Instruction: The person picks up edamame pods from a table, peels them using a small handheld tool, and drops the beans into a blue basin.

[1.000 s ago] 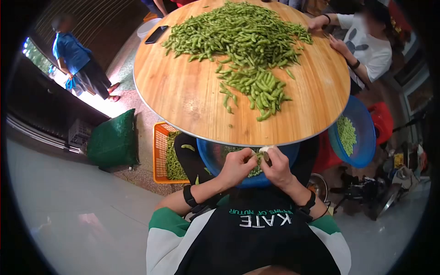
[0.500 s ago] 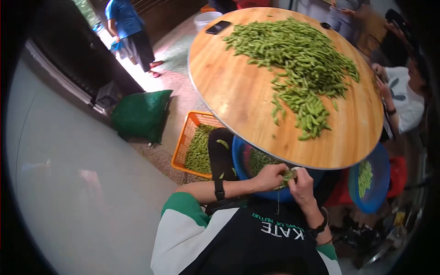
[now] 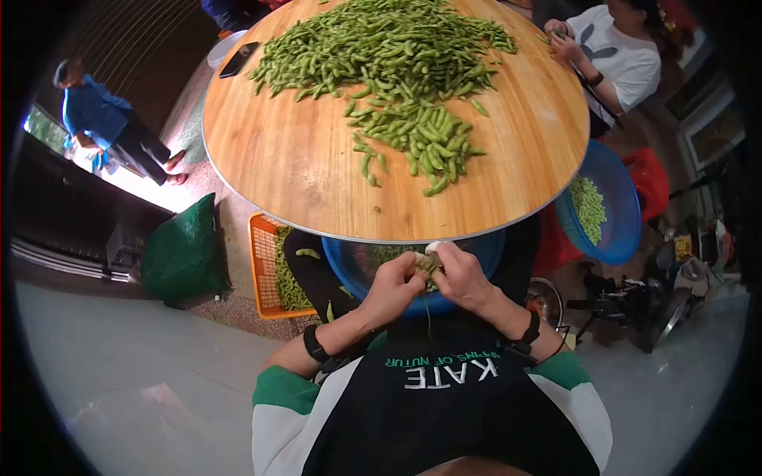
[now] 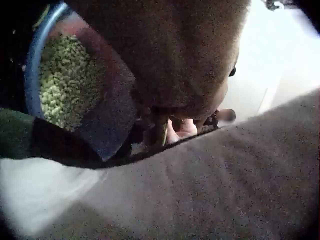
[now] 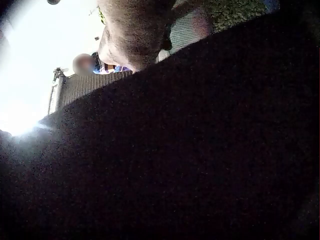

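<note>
Over the blue basin [image 3: 336, 266] in the lap, my left hand [image 3: 393, 287] and right hand [image 3: 468, 279] meet at the fingertips. Between them they pinch a green soybean pod [image 3: 431, 268], partly hidden by the fingers; a thin strand hangs below it. Something white wraps a fingertip on each hand. Shelled beans [image 4: 67, 82] lie in the basin in the left wrist view. Just ahead, the round wooden table [image 3: 278, 170] bears a big heap of green soybean pods [image 3: 389, 59], with a smaller spill [image 3: 436, 139] toward me.
An orange crate [image 3: 258, 270] of pods stands on the floor to the left, near a green sack [image 3: 186, 250]. At right, another blue basin [image 3: 623, 218] holds shelled beans. A phone [image 3: 240, 59] lies on the table. One person [image 3: 623, 59] sits at right; another [image 3: 99, 119] stands at left.
The head view swung to one side half a second ago and has swung back. Both hands have stayed together over the basin; a strand now hangs below the pod, absent one second ago.
</note>
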### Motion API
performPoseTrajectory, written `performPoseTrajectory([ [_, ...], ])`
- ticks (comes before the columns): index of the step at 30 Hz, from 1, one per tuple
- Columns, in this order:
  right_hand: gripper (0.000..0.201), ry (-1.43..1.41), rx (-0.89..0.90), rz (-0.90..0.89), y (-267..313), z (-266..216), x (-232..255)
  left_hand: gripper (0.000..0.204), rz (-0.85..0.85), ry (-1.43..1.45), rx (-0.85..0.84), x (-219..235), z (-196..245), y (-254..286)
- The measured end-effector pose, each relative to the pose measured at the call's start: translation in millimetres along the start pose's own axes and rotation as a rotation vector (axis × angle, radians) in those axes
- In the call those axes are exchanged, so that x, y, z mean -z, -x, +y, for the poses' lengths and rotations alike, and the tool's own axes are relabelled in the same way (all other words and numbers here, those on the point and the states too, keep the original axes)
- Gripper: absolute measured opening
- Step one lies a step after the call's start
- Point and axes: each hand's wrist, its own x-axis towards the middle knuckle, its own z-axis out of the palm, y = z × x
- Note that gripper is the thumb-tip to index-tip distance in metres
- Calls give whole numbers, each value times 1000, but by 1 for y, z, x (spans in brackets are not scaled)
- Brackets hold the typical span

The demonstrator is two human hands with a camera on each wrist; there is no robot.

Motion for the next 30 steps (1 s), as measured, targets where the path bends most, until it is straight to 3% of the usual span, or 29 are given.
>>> performPoseTrajectory([
  [3,27,-22,-40,-32,4,2,4,14,-72,-232,73,12,12,13],
  [5,25,-21,-10,-27,5,3,11,8,150,-464,-224,20,28,22],
  [7,23,-30,12,-11,9,4,15,9,192,-769,-409,49,56,39],
  [9,19,-116,-41,-159,10,6,20,10,248,-1316,-315,79,74,57],
  [11,19,-171,10,-62,8,3,15,10,258,-1488,-224,94,84,62],
  [13,21,-73,83,-60,5,4,14,10,291,-1535,-317,91,96,46],
  [14,21,-72,87,-56,3,2,15,10,311,-1347,-374,89,99,33],
  [15,22,-118,8,-97,2,-2,18,11,325,-1154,-426,85,101,17],
  [17,23,-158,-75,-139,1,-4,20,11,339,-1104,-584,77,105,-25],
  [20,25,-202,-69,-97,0,-3,20,16,382,-1162,-542,73,103,-82],
  [23,31,-355,-148,-72,3,-4,23,23,416,-1399,-510,81,85,-124],
  [25,37,-486,-267,-83,7,0,21,23,421,-1421,-429,82,80,-136],
  [29,39,-527,-349,-144,5,-4,26,19,400,-1554,-441,80,81,-143],
  [30,39,-646,-407,-142,5,-5,26,19,374,-1638,-497,77,83,-141],
])
